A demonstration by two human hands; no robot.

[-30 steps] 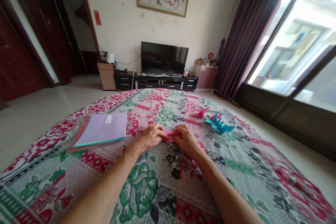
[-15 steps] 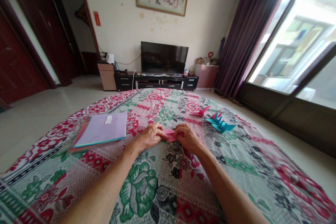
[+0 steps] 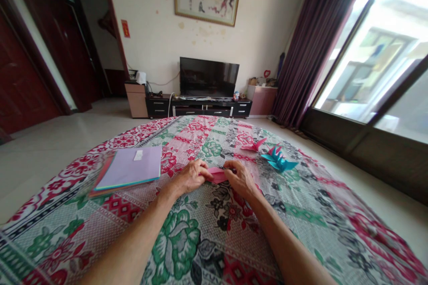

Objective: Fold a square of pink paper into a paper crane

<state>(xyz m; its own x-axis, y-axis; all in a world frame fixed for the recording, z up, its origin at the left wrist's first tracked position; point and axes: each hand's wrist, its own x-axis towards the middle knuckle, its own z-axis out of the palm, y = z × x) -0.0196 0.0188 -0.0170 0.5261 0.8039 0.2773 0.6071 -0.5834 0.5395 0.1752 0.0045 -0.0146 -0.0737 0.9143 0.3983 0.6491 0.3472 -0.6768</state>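
A small folded piece of pink paper (image 3: 218, 175) lies between my hands, just above the patterned tablecloth (image 3: 207, 213). My left hand (image 3: 195, 175) pinches its left end with the fingertips. At the other end, the curled fingers of my right hand (image 3: 239, 177) hold the paper; part of that end is hidden behind them.
On the left lies a stack of coloured sheets, lilac on top (image 3: 133, 167), with a small white label (image 3: 138, 155). Folded pink (image 3: 254, 145) and blue (image 3: 279, 162) paper birds sit right of my hands. Beyond the table stands a television (image 3: 209, 77).
The view has tilted up slightly. My right hand has shifted a little on the paper, and more of the pink strip shows between my hands.
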